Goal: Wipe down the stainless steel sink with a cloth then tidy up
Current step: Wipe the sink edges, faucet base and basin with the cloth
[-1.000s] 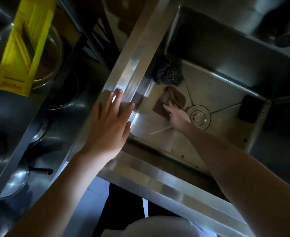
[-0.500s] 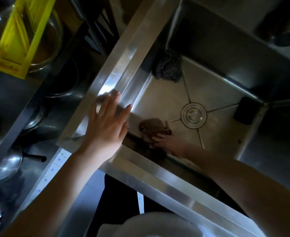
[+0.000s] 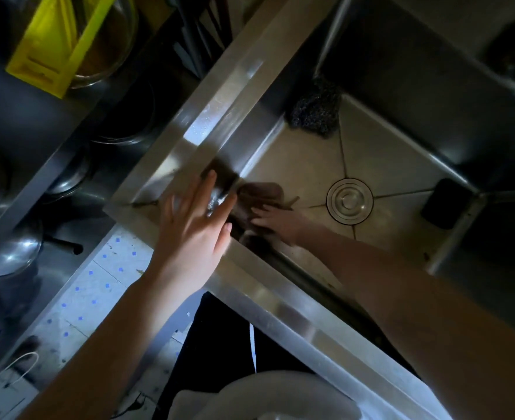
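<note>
Far left, a yellow plastic frame [image 3: 42, 40] lies tilted across the rim of a glass bowl [image 3: 113, 53] with something brown in it. Below them, steel pans [image 3: 13, 254] sit on a dark shelf, and one has a black handle pointing towards the sink. Pale floor tiles [image 3: 98, 286] with small blue marks show between the shelf and the sink unit.

The left hand [image 3: 195, 225] rests on the near left corner of the stainless steel sink [image 3: 229, 83]. Its fingers are straight and spread over the rim, grasping nothing, and the fingertips are a little blurred.

Just right of it, down in the basin, the brown cloth [image 3: 260, 194] lies bunched on the sink floor in the near left corner, against the wall. The right hand [image 3: 280, 222] lies on the cloth's near edge with its fingers stretched out flat, pressing it down rather than clutching it. The forearm reaches in over the front rim.

A dark steel-wool scourer [image 3: 315, 112] is tucked into the far left corner of the basin, well apart from the cloth. The round drain cover [image 3: 349, 201] sits mid-floor, near the right hand but not touching it. Further right, a black sponge [image 3: 445, 203] leans in the right-hand corner.

Brown specks dot the basin floor along the front wall.
</note>
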Demonstrator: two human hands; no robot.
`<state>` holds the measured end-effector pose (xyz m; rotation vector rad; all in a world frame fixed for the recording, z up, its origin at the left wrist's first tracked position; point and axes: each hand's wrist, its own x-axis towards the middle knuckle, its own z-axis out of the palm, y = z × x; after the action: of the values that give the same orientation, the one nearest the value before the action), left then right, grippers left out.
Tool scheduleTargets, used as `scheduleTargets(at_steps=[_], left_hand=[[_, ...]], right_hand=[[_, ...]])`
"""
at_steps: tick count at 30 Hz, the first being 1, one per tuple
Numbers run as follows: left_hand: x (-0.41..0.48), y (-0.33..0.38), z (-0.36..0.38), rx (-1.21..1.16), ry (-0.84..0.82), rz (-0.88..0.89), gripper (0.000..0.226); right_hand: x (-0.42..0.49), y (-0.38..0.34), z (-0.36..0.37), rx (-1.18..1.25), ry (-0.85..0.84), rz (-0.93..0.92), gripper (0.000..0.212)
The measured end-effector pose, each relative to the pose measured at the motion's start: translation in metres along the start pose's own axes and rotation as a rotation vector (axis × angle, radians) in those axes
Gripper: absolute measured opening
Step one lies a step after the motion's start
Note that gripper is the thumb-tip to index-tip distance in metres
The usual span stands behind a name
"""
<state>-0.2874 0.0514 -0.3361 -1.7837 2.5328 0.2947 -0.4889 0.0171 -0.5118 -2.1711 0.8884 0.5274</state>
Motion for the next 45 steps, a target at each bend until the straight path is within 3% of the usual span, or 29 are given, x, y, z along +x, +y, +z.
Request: scheduleTargets(at_steps=[4,12,18,25,32,37,42,45], left_hand=[[-0.011,0.007,-0.004,-0.011,0.004,0.006,0.034],[-0.026,0.024,-0.005,-0.073,-0.022,0.036,0.032],[-0.036,0.034,0.005,-0.099,0.002,0.031,0.037],[-0.048,0.04,0.015,-0.102,0.021,0.005,0.034],[-0.051,0.054,0.011,-0.128,0.011,-0.028,0.034],[-0.052,0.064,0.007,-0.114,-0.02,-0.061,0.037],[-0.059,0.077,0.006,-0.13,-0.013,-0.047,0.04],[-0.062,0.081,0.005,-0.131,-0.015,-0.056,0.04]], right_hand=[[0.009,-0.017,-0.01,-0.016,0.049,-0.007,0.059],[-0.102,0.019,0.059,0.054,-0.154,0.081,0.081],[-0.139,0.031,0.085,0.07,-0.221,0.123,0.076],[-0.085,0.013,0.053,0.125,0.002,0.16,0.061],[-0.08,0.022,0.052,0.253,0.123,0.288,0.074],[-0.13,0.041,0.082,0.193,0.01,0.237,0.073],[-0.172,0.055,0.095,-0.033,-0.262,0.109,0.072],[-0.18,0.061,0.09,-0.115,-0.335,0.044,0.074]])
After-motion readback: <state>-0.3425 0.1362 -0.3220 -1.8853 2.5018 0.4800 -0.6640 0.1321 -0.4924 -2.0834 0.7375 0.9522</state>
